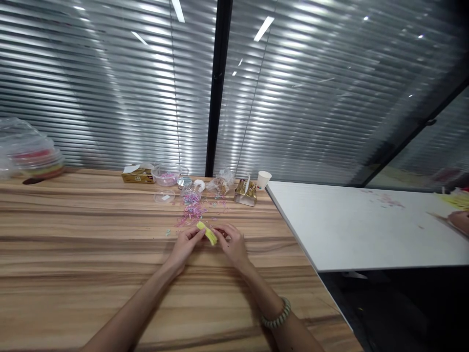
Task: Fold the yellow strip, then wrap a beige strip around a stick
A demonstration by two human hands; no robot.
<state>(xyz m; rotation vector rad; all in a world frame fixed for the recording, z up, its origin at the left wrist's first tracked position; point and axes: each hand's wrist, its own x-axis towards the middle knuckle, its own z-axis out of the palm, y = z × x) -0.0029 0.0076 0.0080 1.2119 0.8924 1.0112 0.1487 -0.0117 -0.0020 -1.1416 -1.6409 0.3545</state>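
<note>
Working the yellow strip between two hands over the wooden table, nearer its right edge than its left. Left hand: narrow pinch, thumb and fingers on the strip. Right hand: fingertips drawn in at the strip's other side; we can't tell from up here whether they grip it or only touch. Bracelet on the right wrist.

Step in hand, as we read it: fine two-handed fingering of the strip. Next move calls for a light pinch, both hands close together, and elbows clear of the loose bits.

Containers, going out to the far edge: loose pile of pink and purple pieces just beyond the hands, then a small clear cup with more of the same in it. Left of that cup, a clear lid lies flat, white label on it. Behind the lid, a clear tub holds pink pieces. Along the far edge we also have a gold box left of the tub, crumpled clear plastic right of it, then a gold packet with white tissue sticking out. Paper cup stands upright near the far right corner; we can't see inside.
</note>
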